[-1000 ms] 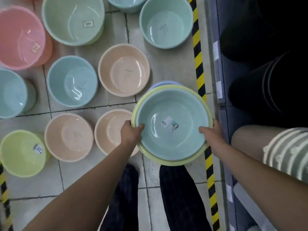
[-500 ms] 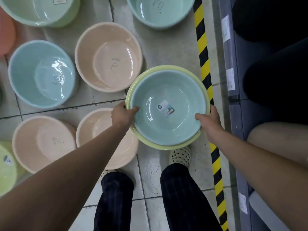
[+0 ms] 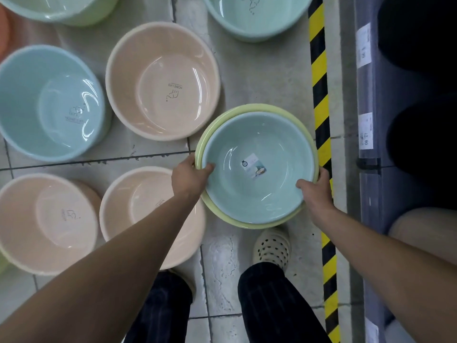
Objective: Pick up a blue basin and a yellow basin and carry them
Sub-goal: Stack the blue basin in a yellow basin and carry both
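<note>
Currently: a round pale blue plastic basin (image 3: 257,167) sits nested inside a slightly wider round yellow-green plastic basin (image 3: 247,223). The yellow-green rim shows as a crescent around the blue one, widest at the far left and along the near edge. A small rectangular sticker (image 3: 254,167) lies on the blue basin's bottom. The stacked pair is held level, clear of the white tiled floor (image 3: 262,78).

Left hand (image 3: 189,178): grips the stacked rims on the left side, thumb hooked over into the blue basin, fingers underneath and hidden.

Right hand (image 3: 317,191): grips the near-right side, thumb over the rim, fingers curled round the outer edge.

On the floor:
- three round beige plastic basins, one far left of the pair (image 3: 163,80), one near, partly under the left forearm (image 3: 138,206), one at the left edge (image 3: 47,224)
- a deep light blue plastic basin (image 3: 49,102) to the left
- a teal basin (image 3: 257,16), cut off at the top edge

A yellow-and-black striped tape line (image 3: 320,100) runs down the floor just right of the held pair. Beyond it is a grey shelf edge carrying white price labels (image 3: 365,129); the print is too blurred to read.

Below the basins: a cream perforated clog (image 3: 272,246) and dark trouser legs (image 3: 274,305)
</note>
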A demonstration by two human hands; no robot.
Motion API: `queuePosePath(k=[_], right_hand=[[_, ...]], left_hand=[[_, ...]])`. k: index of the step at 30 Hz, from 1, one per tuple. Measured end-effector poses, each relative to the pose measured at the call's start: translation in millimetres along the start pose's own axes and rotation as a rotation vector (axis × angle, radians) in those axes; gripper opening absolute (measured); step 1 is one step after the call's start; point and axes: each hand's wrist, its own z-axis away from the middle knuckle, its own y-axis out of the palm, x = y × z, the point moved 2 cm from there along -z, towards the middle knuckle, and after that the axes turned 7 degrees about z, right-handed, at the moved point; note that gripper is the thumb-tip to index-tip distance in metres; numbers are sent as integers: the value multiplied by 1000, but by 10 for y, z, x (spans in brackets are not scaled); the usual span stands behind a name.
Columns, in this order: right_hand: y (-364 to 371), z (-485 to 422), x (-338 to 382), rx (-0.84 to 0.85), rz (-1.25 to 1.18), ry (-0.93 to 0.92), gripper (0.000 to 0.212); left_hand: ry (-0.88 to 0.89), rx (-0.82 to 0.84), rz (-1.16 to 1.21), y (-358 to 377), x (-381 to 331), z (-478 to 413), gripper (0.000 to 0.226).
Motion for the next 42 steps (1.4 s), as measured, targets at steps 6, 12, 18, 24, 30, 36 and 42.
queuePosePath(k=[6, 12, 18, 24, 30, 36, 42], right_hand=[[105, -102, -110, -8, 35, -29, 66], [159, -162, -231, 22, 70, -42, 73], [219, -262, -347, 3, 42, -61, 66], [212, -314, -321, 25, 72, -75, 64], [76, -59, -185, -33, 16, -146, 53], [-176, 495, 216, 47, -58, -173, 54], [-97, 1182, 543, 137, -25, -173, 53]], left_hand=[[12, 33, 83, 118, 149, -104, 27], [63, 22, 92, 179, 278, -166, 27], [61, 39, 152, 241, 367, -252, 28], [-12, 183, 144, 242, 344, -404, 41], [-19, 195, 189, 78, 302, -220, 40], [70, 125, 176, -399, 152, 375, 54], [16, -86, 204, -1000, 194, 949, 49]])
